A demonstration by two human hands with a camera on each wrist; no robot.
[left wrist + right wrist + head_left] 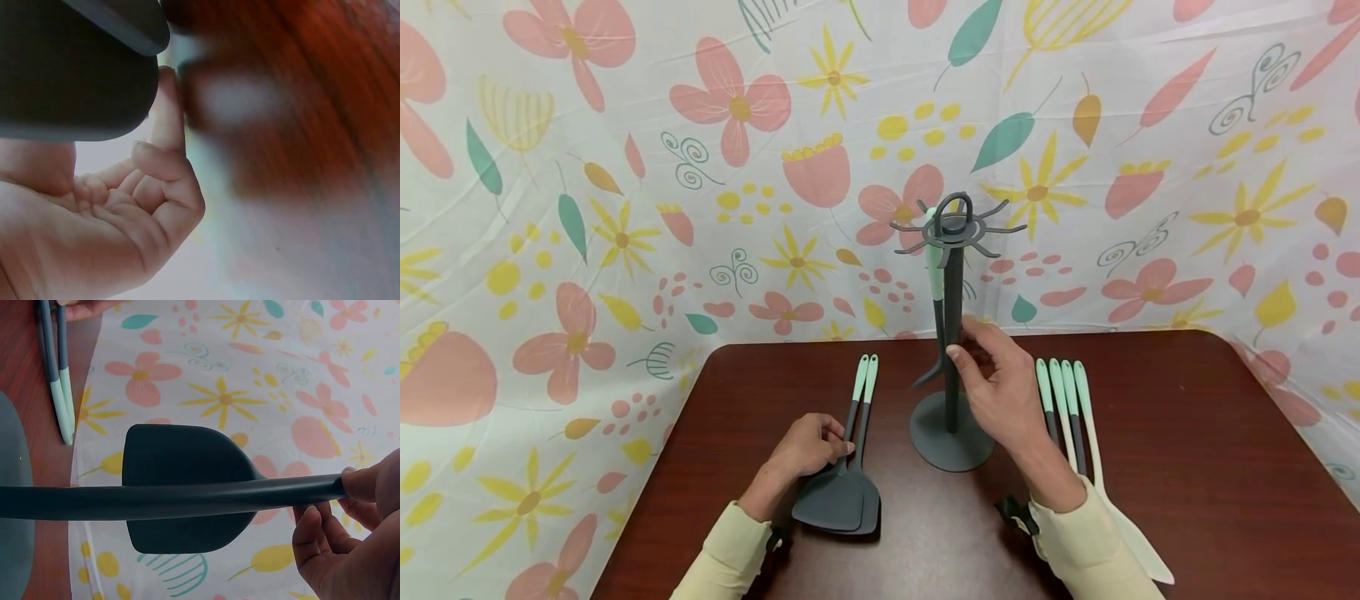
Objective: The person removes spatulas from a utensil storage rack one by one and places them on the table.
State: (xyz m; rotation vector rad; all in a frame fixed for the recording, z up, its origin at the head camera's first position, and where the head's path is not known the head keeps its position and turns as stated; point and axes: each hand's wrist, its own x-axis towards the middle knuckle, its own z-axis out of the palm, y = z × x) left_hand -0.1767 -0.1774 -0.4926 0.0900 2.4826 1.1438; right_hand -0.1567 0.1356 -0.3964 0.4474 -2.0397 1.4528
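Two dark grey turners (830,504) with mint handles lie overlapping on the table. My left hand (808,446) pinches the neck of the left one just above its blade; in the left wrist view the blades cover part of that hand (106,231). A dark grey utensil stand (951,454) rises upright from a round base to a ring of hooks. My right hand (1003,379) grips its pole (187,501) around mid-height, thumb in front. From a hook on the left hangs a mint-handled utensil (935,275), whose broad dark head (181,450) appears behind the pole in the right wrist view.
Several mint-handled utensils (1067,383) lie side by side right of the stand, partly hidden by my right forearm. One has a white head (1142,546). A flower-patterned cloth (625,250) hangs behind the dark wooden table (1225,433).
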